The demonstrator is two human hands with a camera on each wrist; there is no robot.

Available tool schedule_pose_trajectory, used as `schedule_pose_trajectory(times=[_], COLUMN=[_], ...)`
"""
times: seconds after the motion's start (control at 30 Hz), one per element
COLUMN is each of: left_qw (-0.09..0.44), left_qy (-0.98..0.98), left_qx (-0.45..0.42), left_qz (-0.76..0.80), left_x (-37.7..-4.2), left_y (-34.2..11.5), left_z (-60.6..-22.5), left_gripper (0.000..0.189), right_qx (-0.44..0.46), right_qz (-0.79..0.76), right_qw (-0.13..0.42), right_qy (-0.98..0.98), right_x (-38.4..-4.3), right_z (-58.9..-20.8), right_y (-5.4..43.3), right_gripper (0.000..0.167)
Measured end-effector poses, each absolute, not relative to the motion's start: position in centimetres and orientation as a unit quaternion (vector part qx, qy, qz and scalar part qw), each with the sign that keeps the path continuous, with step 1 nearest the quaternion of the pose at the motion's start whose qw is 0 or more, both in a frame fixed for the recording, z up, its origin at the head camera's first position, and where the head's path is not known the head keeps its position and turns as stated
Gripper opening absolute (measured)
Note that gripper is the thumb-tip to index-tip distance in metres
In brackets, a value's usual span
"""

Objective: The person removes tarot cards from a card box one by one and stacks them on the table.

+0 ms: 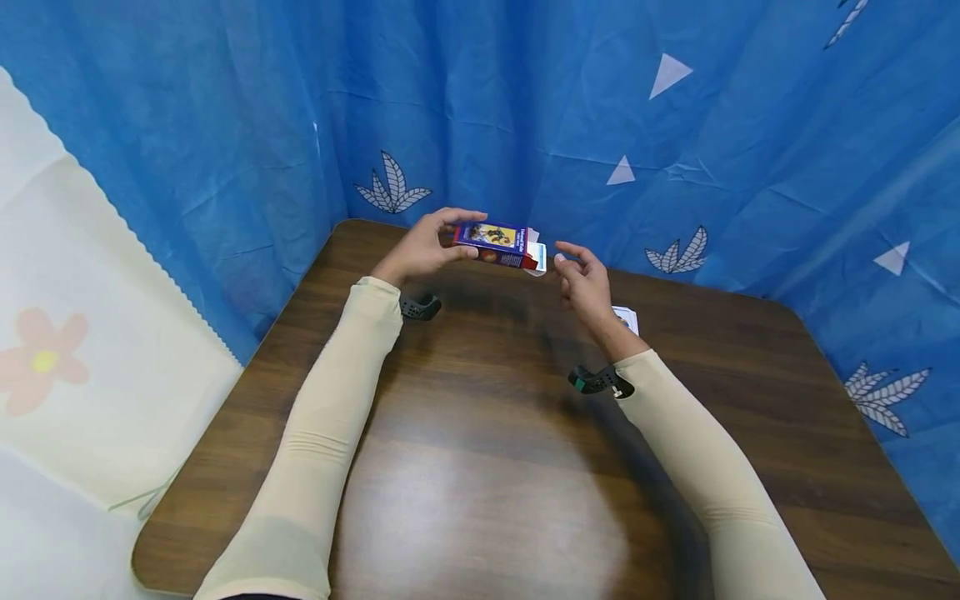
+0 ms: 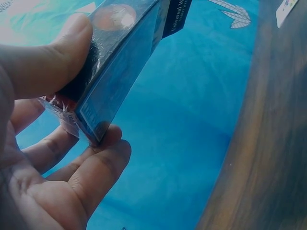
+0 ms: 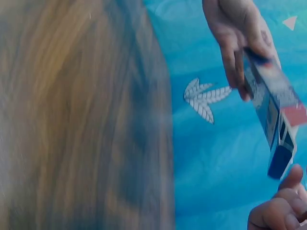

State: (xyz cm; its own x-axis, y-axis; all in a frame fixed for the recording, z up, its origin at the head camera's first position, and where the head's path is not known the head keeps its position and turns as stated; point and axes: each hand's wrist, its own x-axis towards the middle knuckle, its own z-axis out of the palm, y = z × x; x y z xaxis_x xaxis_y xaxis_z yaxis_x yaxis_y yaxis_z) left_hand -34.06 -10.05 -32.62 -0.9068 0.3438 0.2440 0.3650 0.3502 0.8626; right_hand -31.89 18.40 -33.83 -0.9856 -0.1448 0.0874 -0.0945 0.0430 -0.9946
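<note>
Small rectangular blue-and-red cardboard box, its face printed with a yellow-backed picture and its end flaps standing open, is held in the air near the far edge of the table. Crinkled clear film shows at its closed end in the left wrist view. The left hand grips that end, thumb on one side and fingers opposite. The right hand holds nothing; its index finger is extended, thumb alongside, remaining fingers loosely bent, just beside the open flaps and apart from them. A white-edged printed card-like item, partly hidden by the right wrist, lies on the brown wood-grain table. Both arms wear cream fabric sleeves and black wrist straps. Blue curtain with white leaf and triangle prints hangs behind.
</note>
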Motion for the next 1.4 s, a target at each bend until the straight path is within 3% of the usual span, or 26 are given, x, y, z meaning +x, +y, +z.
schedule_pose_trajectory(times=[0.67, 1.4], left_qw=[0.019, 0.038], left_qy=[-0.823, -0.820], left_qx=[-0.206, -0.209], left_qz=[-0.529, -0.532], left_x=[-34.2, -34.3], left_y=[-10.0, -10.0], left_z=[-32.6, -32.9], left_gripper=[0.054, 0.052], right_qx=[-0.015, 0.031], right_qz=[-0.715, -0.695], right_qw=[0.073, 0.047], right_qy=[0.696, 0.717], right_x=[-31.2, -31.7], right_z=[-33.3, -33.5], right_y=[16.4, 15.3], right_gripper=[0.042, 0.050])
